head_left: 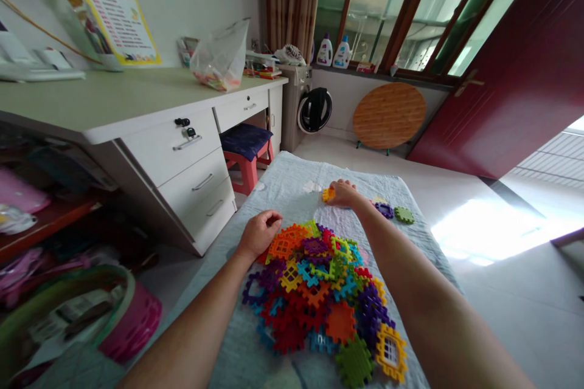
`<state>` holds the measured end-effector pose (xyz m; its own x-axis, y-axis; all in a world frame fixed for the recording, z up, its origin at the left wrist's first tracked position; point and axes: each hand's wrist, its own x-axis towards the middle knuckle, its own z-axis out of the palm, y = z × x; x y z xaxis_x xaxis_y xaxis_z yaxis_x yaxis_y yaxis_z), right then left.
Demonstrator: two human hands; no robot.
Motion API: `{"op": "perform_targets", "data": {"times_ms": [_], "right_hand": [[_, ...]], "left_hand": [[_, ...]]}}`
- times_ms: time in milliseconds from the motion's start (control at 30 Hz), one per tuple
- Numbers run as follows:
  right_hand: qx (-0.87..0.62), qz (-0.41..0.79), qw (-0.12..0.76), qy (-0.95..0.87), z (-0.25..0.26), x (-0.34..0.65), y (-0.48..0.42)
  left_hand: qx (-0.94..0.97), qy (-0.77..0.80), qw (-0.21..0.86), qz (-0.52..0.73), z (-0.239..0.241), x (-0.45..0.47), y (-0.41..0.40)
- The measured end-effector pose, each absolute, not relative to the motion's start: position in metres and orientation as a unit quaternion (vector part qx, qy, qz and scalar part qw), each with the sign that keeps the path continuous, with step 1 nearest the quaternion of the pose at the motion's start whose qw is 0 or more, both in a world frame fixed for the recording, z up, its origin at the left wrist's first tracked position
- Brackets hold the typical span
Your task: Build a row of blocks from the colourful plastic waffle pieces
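Right hand (pixel 345 193) stretched far out on the blue cloth (pixel 292 179), fingers curved over a yellow tile (pixel 327 195), gripped or just touching, can't tell. Left hand (pixel 259 234) curled closed, resting at the tile pile (pixel 319 282), touching an orange piece (pixel 283 244)

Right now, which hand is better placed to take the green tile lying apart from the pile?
Probably the right hand: it rests near the green tile, while the left hand sits at the opposite edge of the pile.
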<state>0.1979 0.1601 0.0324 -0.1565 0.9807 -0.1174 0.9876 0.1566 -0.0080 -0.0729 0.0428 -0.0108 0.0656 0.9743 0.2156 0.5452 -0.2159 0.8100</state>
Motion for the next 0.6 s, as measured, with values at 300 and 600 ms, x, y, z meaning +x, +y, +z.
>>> {"op": "perform_targets", "data": {"times_ms": [300,600], "right_hand": [[0.64,-0.046,0.042,0.765,0.0332,0.1972,0.1617],[0.643,-0.036,0.047,0.764,0.0368,0.1949,0.1635]], "left_hand": [[0.679,0.563,0.271,0.386,-0.0093,-0.072,0.043],[0.678,0.561,0.279,0.385,-0.0088,-0.0723,0.0426]]}}
